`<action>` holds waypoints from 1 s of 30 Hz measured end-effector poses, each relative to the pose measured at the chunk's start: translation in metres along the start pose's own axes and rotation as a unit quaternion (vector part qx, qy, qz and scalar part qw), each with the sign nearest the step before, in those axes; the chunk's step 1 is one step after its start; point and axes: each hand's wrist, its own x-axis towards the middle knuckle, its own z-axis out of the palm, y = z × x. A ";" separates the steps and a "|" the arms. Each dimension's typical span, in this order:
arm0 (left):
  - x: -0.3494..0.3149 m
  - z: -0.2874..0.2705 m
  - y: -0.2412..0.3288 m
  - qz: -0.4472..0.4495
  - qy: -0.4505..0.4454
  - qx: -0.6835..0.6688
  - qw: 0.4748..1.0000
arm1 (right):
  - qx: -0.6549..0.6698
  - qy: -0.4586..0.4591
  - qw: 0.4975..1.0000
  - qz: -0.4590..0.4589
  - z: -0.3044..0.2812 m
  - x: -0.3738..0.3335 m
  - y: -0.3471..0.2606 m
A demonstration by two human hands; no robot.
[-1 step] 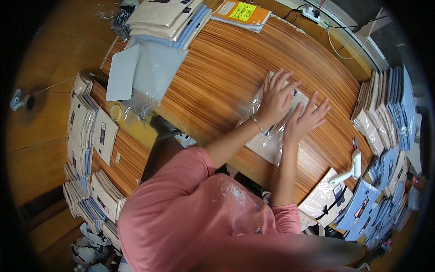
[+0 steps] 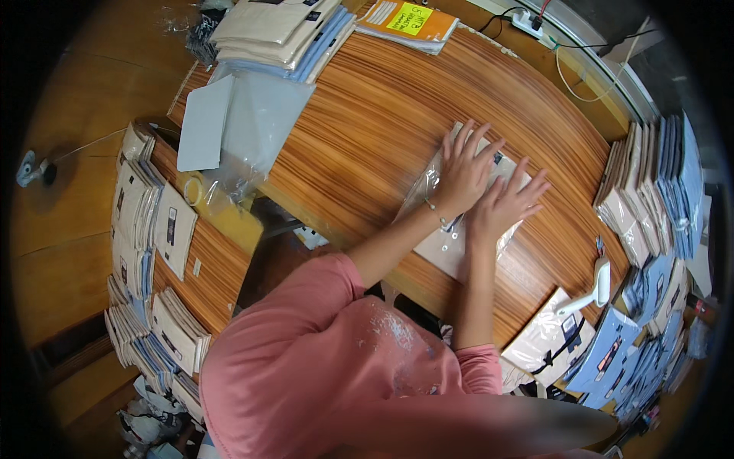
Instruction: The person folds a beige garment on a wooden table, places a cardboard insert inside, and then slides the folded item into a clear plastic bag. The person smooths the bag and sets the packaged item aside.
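Observation:
A folded beige garment in a clear plastic bag (image 2: 443,251) lies on the wood-grained table, a dark label showing near its far end. My left hand (image 2: 466,176) rests on the bag with its fingers spread, a thin bracelet at the wrist. Close beside it on the right, my right hand (image 2: 498,210) also lies flat on the bag, fingers apart. Both hands and forearms hide much of the garment's middle. Neither hand grips anything.
Bagged garments are stacked at the far left (image 2: 264,23), the left side (image 2: 134,206) and the right (image 2: 634,183). A white-handled tool (image 2: 600,283) rests by a beige packet (image 2: 544,340). Clear plastic sheets (image 2: 264,115), a white card (image 2: 205,122) and an orange book (image 2: 440,30) are on the table.
My right hand has shifted slightly left over the bag, closer to my left hand. The left hand has moved only a little, and both stay spread on the bag.

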 end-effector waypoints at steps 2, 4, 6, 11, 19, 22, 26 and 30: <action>-0.002 0.019 -0.010 -0.036 -0.031 0.019 0.999 | 0.064 0.021 0.997 0.034 0.025 -0.004 0.006; -0.005 0.020 -0.012 -0.034 -0.038 0.034 0.998 | 0.030 -0.018 0.999 0.027 0.023 -0.006 0.004; -0.007 0.020 -0.015 -0.025 -0.052 0.051 0.997 | 0.017 -0.038 0.999 0.030 0.021 -0.006 0.002; -0.009 0.026 -0.016 -0.016 -0.056 0.068 0.996 | 0.002 -0.029 0.999 0.026 0.027 -0.007 0.009; -0.011 0.033 -0.021 -0.011 -0.034 0.075 0.997 | 0.004 -0.018 1.000 0.022 0.032 -0.010 0.013; -0.012 0.035 -0.020 -0.007 -0.032 0.068 0.997 | 0.016 -0.009 1.000 0.023 0.031 -0.011 0.014; -0.012 0.038 -0.023 -0.005 -0.032 0.061 0.998 | 0.016 -0.003 0.999 0.028 0.032 -0.012 0.017; -0.004 0.034 -0.035 -0.047 -0.097 0.037 0.993 | 0.041 -0.106 0.993 0.036 0.007 0.003 0.019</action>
